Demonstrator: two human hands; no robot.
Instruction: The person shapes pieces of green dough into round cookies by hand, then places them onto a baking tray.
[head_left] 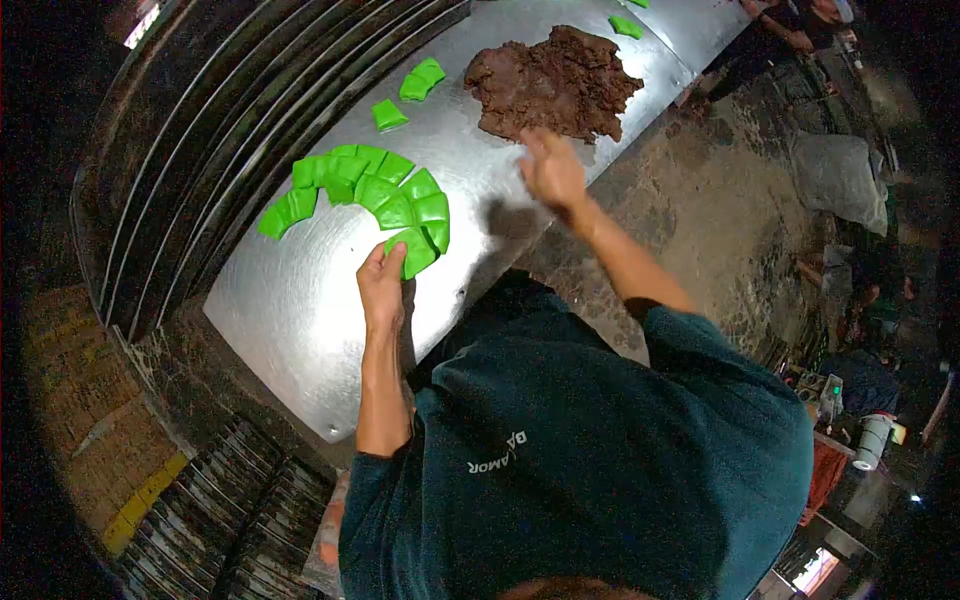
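Observation:
My left hand pinches a flat, bright green dough-like piece between thumb and fingers, at the near end of a curved row. That row of similar green pieces lies in an arc on the shiny metal table, some overlapping. My right hand is held out over the table with its fingers stretched forward. Its fingertips are right at the near edge of a large, rough brown mass of dough-like paste, which is spread flat with a ragged rim.
More green pieces lie beyond the arc, and others sit past the brown mass. Curved metal racks border the table on the left. Slatted metal trays are at lower left. Another person is at upper right, near a pale sack.

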